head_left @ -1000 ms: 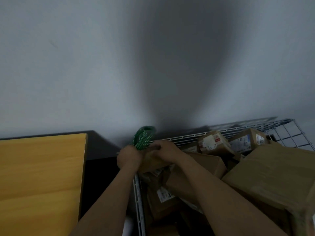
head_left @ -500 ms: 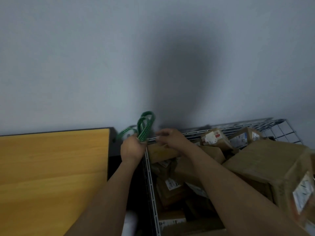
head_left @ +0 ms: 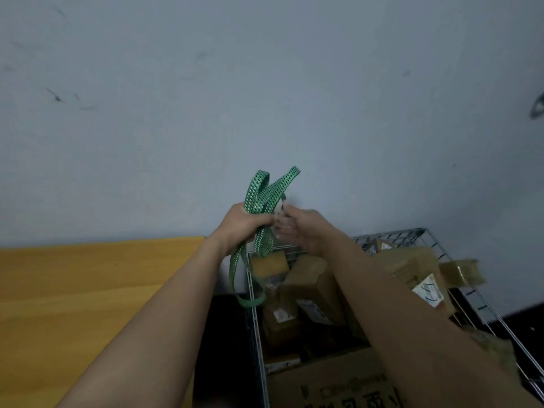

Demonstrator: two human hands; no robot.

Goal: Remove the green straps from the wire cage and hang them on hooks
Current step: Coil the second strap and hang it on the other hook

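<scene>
Head view | left hand [head_left: 244, 223] fist grips bunched straps [head_left: 262, 192], held at 12 o'clock above cage [head_left: 412, 231] corner | right hand [head_left: 300, 231] beside them at 3 o'clock, blurred, grip unclear | progress: straps seemingly off cage; hanging on hooks remains.

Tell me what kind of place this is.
Probably a parcel storeroom or delivery depot corner: a wire cage packed with labelled cardboard parcels stands by a scuffed wall, beside a plain wooden table.

Head-worn view, facing wall [head_left: 265, 83], perhaps slightly downward
</scene>
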